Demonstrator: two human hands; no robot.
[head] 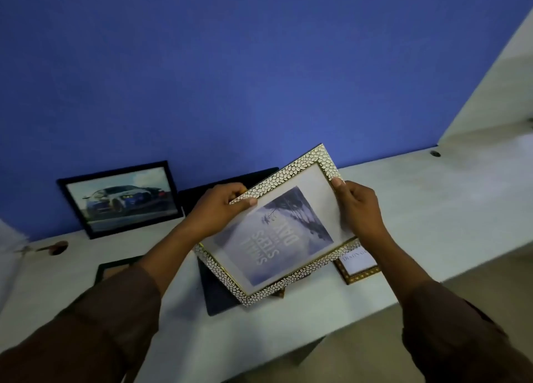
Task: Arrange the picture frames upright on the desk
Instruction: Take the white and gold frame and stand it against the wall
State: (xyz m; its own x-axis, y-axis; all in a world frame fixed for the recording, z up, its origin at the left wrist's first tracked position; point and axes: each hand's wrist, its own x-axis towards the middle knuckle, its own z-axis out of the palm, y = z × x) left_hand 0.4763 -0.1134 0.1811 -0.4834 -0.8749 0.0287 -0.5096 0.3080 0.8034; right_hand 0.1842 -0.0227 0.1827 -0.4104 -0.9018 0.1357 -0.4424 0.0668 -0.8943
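**Two hands hold the pebble frame above the tabletop**

A person holds a white and gold pebble-pattern picture frame (277, 224) with both hands. The frame is in the air, tilted, above the pale tabletop (418, 204). Its picture shows big words, and the words look upside down from here.

The left hand (222, 206) grips the far left edge of the pebble frame, with the thumb on the front. The right hand (357, 206) grips the far right corner of the pebble frame, and its fingers are curled around the edge. Both arms wear dark brown sleeves (115, 325).

Right under the pebble frame lies a dark flat frame (216, 293) on the tabletop. Under the pebble frame's right corner lies a small gold frame (360, 270), face up, with a white card inside. To the left of the pebble frame, partly hidden by the left arm, lies a thin black frame (115, 267).

Far to the left of the pebble frame, a black frame with a car picture (121, 198) stands up and leans on the blue wall (259, 65). Just behind the pebble frame, another dark frame (202, 193) stands at the wall. Its front cannot be seen well.
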